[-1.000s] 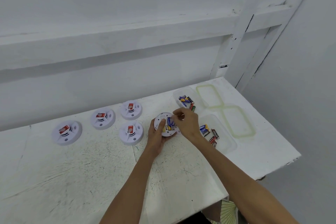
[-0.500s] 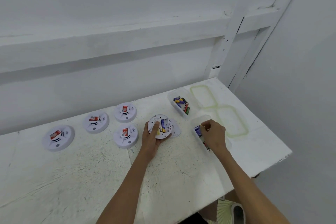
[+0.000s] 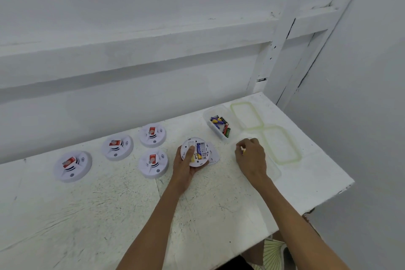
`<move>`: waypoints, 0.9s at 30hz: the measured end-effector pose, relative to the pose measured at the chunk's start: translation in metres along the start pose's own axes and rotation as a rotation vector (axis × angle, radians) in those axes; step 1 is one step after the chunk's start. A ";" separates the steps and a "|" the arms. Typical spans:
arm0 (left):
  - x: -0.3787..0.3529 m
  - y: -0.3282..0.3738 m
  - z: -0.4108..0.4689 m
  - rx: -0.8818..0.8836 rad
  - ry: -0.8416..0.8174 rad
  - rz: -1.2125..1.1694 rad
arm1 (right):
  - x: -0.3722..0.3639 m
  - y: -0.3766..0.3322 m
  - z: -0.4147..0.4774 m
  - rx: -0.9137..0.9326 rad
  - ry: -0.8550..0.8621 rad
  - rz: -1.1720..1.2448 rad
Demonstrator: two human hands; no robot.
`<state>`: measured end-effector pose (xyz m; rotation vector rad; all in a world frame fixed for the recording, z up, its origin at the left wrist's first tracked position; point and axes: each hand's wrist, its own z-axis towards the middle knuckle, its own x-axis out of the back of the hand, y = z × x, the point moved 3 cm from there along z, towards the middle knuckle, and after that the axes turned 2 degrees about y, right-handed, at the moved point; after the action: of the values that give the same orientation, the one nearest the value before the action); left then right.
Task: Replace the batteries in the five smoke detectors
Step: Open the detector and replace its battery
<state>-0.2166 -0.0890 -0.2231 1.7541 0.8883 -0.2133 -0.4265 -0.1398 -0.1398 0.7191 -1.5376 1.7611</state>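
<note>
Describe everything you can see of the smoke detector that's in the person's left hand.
The smoke detector is a round white plastic disc, turned back side up. Its battery bay is open, with a blue and yellow battery lying in it; the markings are too small to read. The left hand grips its near edge, thumb pressed on its back, over the white table. A thin white piece, probably its cover, lies beside it on the right.

Two green-rimmed lids [image 3: 246, 115] lie corner to corner on the scuffed white table [image 3: 87, 215].
</note>
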 end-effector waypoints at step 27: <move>0.001 0.005 0.000 0.003 -0.009 0.075 | -0.064 -0.088 -0.002 0.883 -0.565 -0.582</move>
<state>-0.2131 -0.0889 -0.2199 1.7848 0.8141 -0.1734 -0.3179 -0.1406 -0.1356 1.9950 -0.6216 1.7871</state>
